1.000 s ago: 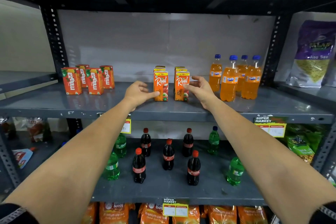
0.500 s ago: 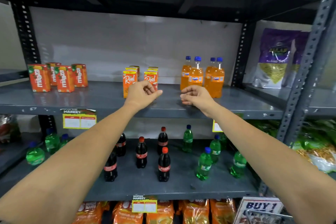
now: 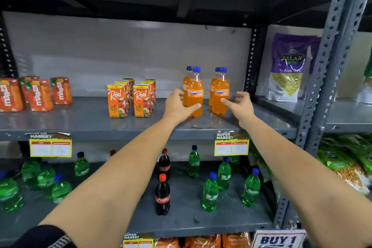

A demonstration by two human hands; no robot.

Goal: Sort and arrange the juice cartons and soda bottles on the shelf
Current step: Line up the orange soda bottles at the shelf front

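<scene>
On the grey metal shelf [image 3: 80, 122], red-orange Maaza juice cartons [image 3: 41, 95] stand left, orange Real cartons [image 3: 117, 98] mid-shelf. The left hand [image 3: 177, 106] curls fingers and thumb round one blue-capped orange Fanta bottle [image 3: 195, 91]; the right hand [image 3: 240, 106] spreads its fingers wide, thumb touching the next bottle [image 3: 220, 91]

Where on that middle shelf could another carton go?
Bare grey metal shelf: between red Maaza cartons and orange Real juice cartons, and along the front edge. Crowded: orange Fanta bottles, flanked by left hand and right hand.
</scene>
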